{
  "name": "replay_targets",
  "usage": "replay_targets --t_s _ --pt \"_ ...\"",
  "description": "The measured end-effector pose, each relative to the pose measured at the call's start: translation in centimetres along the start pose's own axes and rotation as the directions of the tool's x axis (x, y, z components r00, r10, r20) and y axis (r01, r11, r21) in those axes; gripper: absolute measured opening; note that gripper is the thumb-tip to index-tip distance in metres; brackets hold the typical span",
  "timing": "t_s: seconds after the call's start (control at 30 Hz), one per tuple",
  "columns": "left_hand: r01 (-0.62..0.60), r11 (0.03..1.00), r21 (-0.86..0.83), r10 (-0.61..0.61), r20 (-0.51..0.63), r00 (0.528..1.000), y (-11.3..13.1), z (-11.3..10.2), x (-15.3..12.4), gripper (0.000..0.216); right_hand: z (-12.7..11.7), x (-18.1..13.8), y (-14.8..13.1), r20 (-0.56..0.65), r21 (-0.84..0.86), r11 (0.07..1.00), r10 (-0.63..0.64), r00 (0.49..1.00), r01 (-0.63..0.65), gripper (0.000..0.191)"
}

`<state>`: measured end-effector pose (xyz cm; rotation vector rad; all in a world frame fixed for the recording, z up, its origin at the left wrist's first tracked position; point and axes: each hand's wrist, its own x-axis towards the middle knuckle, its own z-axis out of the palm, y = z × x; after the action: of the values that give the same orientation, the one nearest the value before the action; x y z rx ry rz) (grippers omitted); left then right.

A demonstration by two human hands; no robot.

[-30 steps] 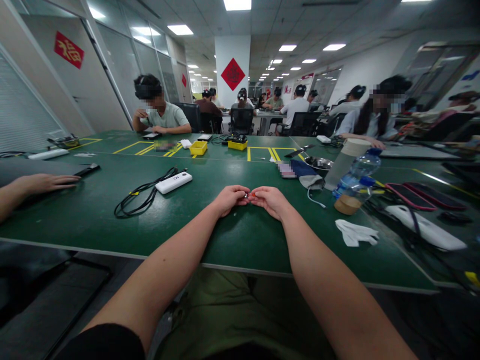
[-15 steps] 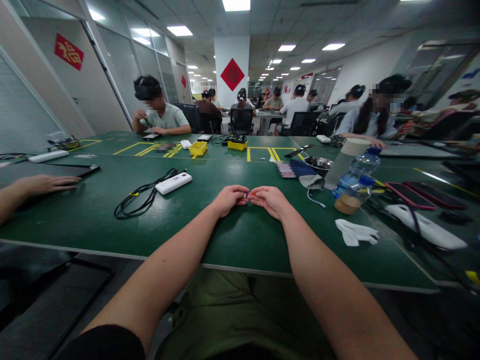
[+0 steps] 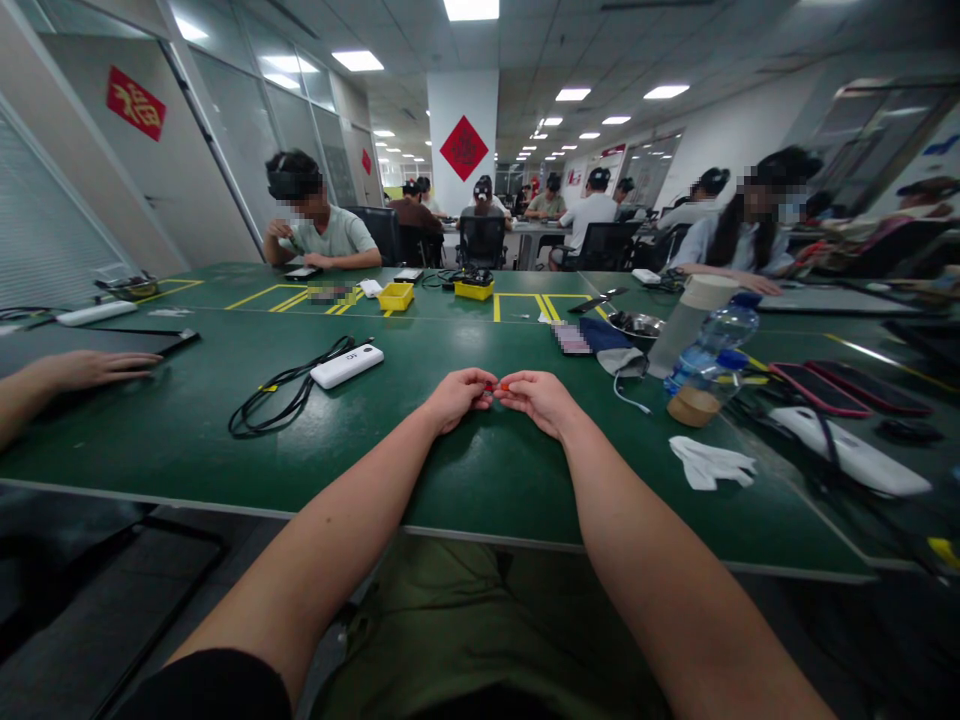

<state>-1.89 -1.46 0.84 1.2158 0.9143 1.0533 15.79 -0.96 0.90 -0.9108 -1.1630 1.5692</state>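
My left hand [image 3: 456, 400] and my right hand [image 3: 541, 402] meet fingertip to fingertip just above the green table [image 3: 390, 455]. Between the left thumb and finger is a small red piece [image 3: 489, 386], partly covered by the fingers. A small orange-red piece [image 3: 505, 386] shows at the right fingertips. Both are too small to name, and I cannot tell whether they are joined. Left of my hands lies a white power bank [image 3: 347, 367] beside a coiled black cable [image 3: 281, 395].
At right stand a grey-white flask [image 3: 686, 325] and plastic bottles [image 3: 697, 395], near a crumpled white tissue [image 3: 710, 463], phones [image 3: 817, 390] and another power bank [image 3: 851, 450]. Yellow trays [image 3: 396, 296] sit farther back. Another person's hand [image 3: 97, 370] rests at left. Co-workers sit across the table.
The small piece at my left fingertips showed a dark and whitish side before and now shows red. Both hands have stayed in nearly the same place.
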Motion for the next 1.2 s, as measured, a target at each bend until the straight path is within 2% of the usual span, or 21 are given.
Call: replay_targets --t_s 0.13,0.33,0.57,0.73,0.9,1.03,1.2 --pt "0.003 1.000 -0.027 -0.003 0.013 1.000 0.2 0.0 -0.1 0.017 -0.1 0.1 0.0 0.004 0.003 1.000 0.011 1.000 -0.011 0.012" --pt "-0.056 0.998 0.037 0.054 0.063 0.997 0.3 0.0 -0.6 0.023 0.0 0.0 0.0 0.003 -0.009 1.000 -0.011 1.000 0.011 0.012" --pt "0.005 1.000 -0.007 -0.005 0.054 0.999 -0.2 -0.1 -0.1 0.024 -0.1 0.0 0.1 0.012 -0.067 0.997 -0.030 0.999 0.031 0.014" --pt "0.033 0.997 -0.075 -0.030 0.044 0.999 -0.3 -0.3 0.2 0.020 -0.2 0.0 0.1 0.042 -0.026 1.000 -0.010 0.999 0.011 0.007" --pt "0.030 0.999 -0.045 -0.028 0.038 0.999 -0.2 -0.2 0.1 0.027 -0.1 -0.1 0.0 0.045 -0.027 1.000 0.008 0.999 -0.006 0.004" --pt "-0.010 1.000 -0.007 0.010 0.042 0.999 -0.4 0.0 0.1 0.038 0.0 -0.2 0.1 0.010 -0.072 0.997 0.010 1.000 -0.009 0.010" --pt "-0.119 0.989 0.087 0.118 0.014 0.993 -0.8 0.0 0.2 0.026 0.1 0.0 0.3 -0.010 -0.051 0.999 -0.017 1.000 0.016 0.015"
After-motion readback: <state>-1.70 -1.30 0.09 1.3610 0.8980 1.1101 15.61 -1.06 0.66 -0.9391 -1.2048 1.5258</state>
